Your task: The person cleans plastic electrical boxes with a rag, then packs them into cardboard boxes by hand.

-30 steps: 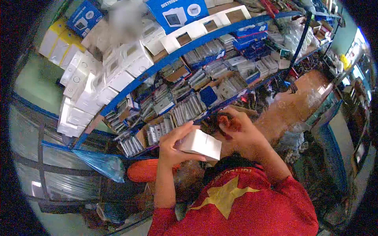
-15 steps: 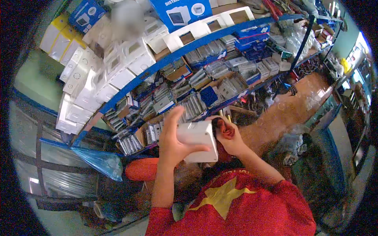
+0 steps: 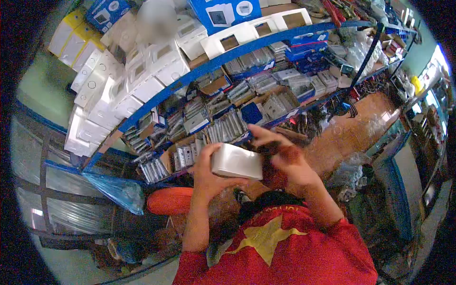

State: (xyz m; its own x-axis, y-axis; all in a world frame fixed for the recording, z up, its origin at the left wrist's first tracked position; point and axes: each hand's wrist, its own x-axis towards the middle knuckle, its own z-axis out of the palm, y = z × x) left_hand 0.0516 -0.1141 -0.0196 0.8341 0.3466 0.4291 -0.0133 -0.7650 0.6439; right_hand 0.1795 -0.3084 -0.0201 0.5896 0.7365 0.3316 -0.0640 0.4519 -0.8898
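A white box (image 3: 236,162) with rounded corners is held in front of my chest. My left hand (image 3: 207,173) grips its left end, with the fingers above and the thumb along the lower edge. Just right of the box is my right hand (image 3: 290,160), blurred, with a finger stretched toward the upper left. Something dark red and black (image 3: 274,175) shows by my right hand; whether the hand grips it is hidden by blur.
Beyond my hands a blue-edged shelf (image 3: 209,65) carries white boxes (image 3: 161,64) above and packaged plates (image 3: 223,128) below. A red stool (image 3: 169,200) stands at the lower left. Plastic bags (image 3: 349,178) lie on the right.
The white box has turned, so a smooth long side now shows instead of the end with small holes. My right hand has moved slightly right, and its fingers have changed position.
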